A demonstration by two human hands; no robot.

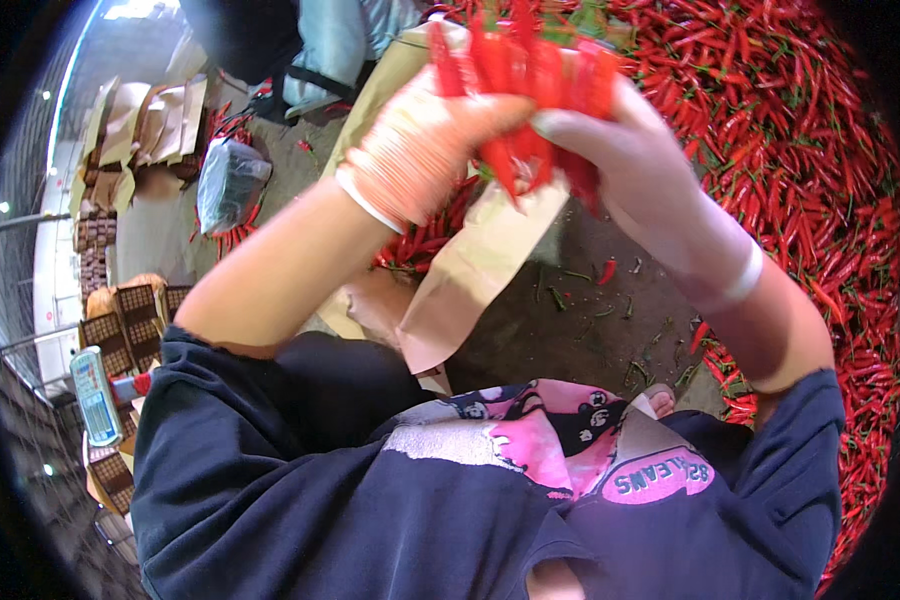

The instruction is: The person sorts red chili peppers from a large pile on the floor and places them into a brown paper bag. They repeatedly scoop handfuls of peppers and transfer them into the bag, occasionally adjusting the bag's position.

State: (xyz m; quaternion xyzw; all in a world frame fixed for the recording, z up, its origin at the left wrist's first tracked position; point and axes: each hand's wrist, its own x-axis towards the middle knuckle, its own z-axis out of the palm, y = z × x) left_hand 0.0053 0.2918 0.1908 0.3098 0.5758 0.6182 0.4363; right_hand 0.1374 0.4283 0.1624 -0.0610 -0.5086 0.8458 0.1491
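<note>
A bunch of red chili peppers [518, 75] is gathered between my two raised hands, tips pointing up and down, slightly blurred. My left hand [435, 140], in a thin orange-tinted glove, grips the bunch from the left with its thumb across the front. From the right, my right hand [650, 165] in a thin whitish glove closes round the same peppers. Its fingers are mostly hidden behind them. Below the hands are brown paper flaps [480, 270], with more red chili peppers [420, 245] lying between them, partly covered by my left forearm.
A large heap of red chilies [770, 130] spreads along the right side. Green stem bits [560, 300] litter the dark floor. A person in grey trousers [328, 45] is at the top. Plastic-wrapped bundle [232, 185], open paper-lined boxes [145, 120] and stacked brown crates [130, 325] stand left.
</note>
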